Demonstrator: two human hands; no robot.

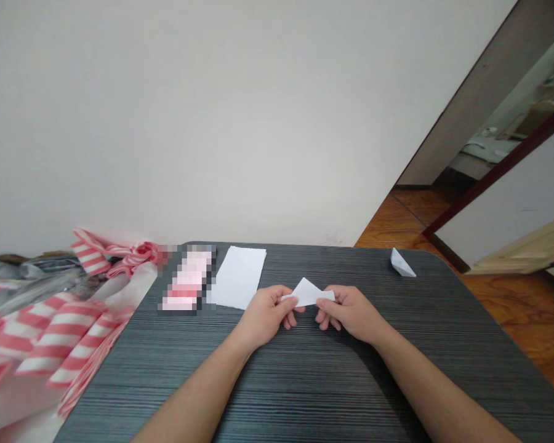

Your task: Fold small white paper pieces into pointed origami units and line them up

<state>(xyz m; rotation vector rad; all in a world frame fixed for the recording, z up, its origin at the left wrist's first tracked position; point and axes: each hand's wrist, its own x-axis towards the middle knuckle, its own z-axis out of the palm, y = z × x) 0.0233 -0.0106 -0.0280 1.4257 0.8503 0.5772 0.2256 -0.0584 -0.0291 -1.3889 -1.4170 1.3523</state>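
Observation:
Between my two hands is a small folded piece of white paper (306, 291), its peak pointing away from me. My left hand (268, 312) pinches its left end, thumb on top and fingers curled beneath. The right end is pinched the same way by my right hand (349, 311). Both hands are just over the dark table, and the underside of the paper is hidden. A stack of white paper sheets (239, 277) lies beyond my left hand. At the far right stands a folded paper boat (401, 264), apart from both hands.
The dark wood-grain table (295, 387) meets a white wall (258, 123) at its far edge. A blurred-out pink and white object (189, 277) lies at the table's left. Red-and-white striped cloth (60, 326) is heaped beside the table on the left. Wooden floor (512, 301) shows at right.

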